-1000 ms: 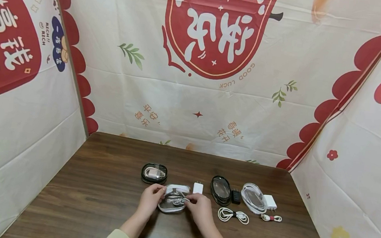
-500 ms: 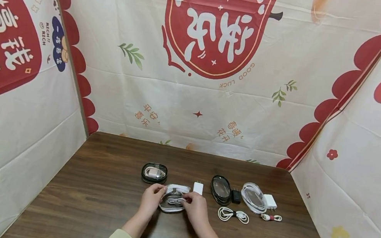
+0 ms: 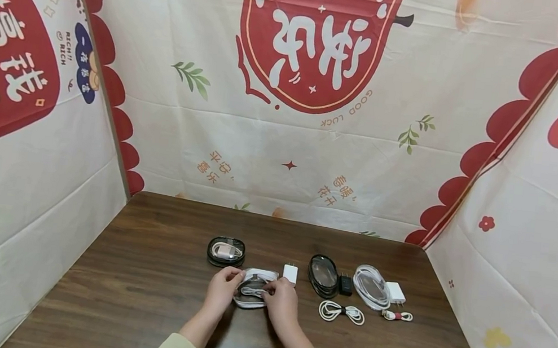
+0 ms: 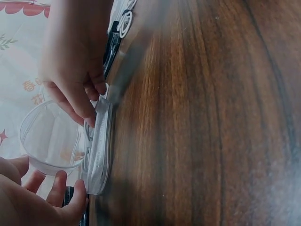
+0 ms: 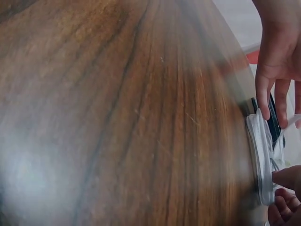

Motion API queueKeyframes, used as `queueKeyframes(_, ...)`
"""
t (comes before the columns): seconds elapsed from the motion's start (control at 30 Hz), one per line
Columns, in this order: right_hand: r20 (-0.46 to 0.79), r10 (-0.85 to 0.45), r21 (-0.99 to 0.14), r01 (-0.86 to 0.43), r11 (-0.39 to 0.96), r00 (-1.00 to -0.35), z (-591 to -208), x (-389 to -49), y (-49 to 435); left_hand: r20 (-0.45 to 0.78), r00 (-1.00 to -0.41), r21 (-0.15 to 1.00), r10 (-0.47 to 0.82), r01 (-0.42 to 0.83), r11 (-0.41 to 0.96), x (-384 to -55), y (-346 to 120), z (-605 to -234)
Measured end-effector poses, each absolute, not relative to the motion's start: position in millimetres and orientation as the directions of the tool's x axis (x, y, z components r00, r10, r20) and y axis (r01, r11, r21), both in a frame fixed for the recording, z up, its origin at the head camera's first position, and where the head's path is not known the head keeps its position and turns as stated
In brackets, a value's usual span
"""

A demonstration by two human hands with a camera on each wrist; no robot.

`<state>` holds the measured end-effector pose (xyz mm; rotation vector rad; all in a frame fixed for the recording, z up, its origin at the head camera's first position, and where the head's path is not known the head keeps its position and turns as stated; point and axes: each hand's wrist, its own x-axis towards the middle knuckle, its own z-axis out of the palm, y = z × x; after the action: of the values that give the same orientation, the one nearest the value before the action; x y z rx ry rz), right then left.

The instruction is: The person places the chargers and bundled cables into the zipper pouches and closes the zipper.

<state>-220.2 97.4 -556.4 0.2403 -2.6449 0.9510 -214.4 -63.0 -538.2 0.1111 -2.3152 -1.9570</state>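
A clear zip pouch with white trim (image 3: 249,305) lies on the table, its transparent lid (image 4: 49,136) raised. My left hand (image 3: 222,290) holds the pouch at its left side, the fingers on the lid and the thumb near the lower edge. Inside lies a coiled white cable (image 3: 251,292). My right hand (image 3: 282,302) reaches over the pouch's right side and pinches the cable at the coil's right end. In the right wrist view the fingers partly hide the cable.
Behind the pouch lies a black-trimmed pouch (image 3: 211,256) with a pale plug and cable inside. A white charger (image 3: 290,273) stands right of it. Further right are a black pouch (image 3: 315,285), black charger (image 3: 345,285), white pouch (image 3: 371,288), white charger (image 3: 395,292) and tied cables (image 3: 341,312).
My right hand has moved slightly left, further over the pouch, bringing the cable coil down into it. The left hand has stayed at the pouch's left side.
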Motion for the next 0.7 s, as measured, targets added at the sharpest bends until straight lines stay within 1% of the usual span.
queueKeyframes(0.17, 0.292, 0.005, -0.570, -0.170, 0.804, -0.957, -556.2, -220.4, 94.5, 0.044, -0.991, 0.983, -0.130, 0.020, 0.182, -215.3, -61.8, -539.4)
queueKeyframes(0.27, 0.259, 0.027, -0.581, -0.133, 0.803, -0.966, -556.0, -220.1, 93.4, 0.039, -0.990, 0.983, -0.134, 0.014, 0.183, -216.0, -61.3, -540.1)
queueKeyframes(0.4, 0.243, -0.001, -0.614, -0.155, 0.774, -0.970, -556.2, -219.3, 93.9, 0.029, -0.990, 0.988, -0.139, 0.008, 0.153, -217.6, -61.4, -540.7)
queueKeyframes(0.57, 0.231, -0.066, -0.663, -0.206, 0.719, -0.971, -553.2, -217.1, 97.0, 0.023, -0.988, 0.993, -0.152, 0.005, 0.120, -218.6, -62.3, -540.4)
queueKeyframes(0.7, 0.225, -0.078, -0.693, -0.216, 0.688, -0.971, -549.3, -215.0, 101.7, 0.018, -0.988, 0.994, -0.155, 0.000, 0.110, -219.5, -62.7, -540.7)
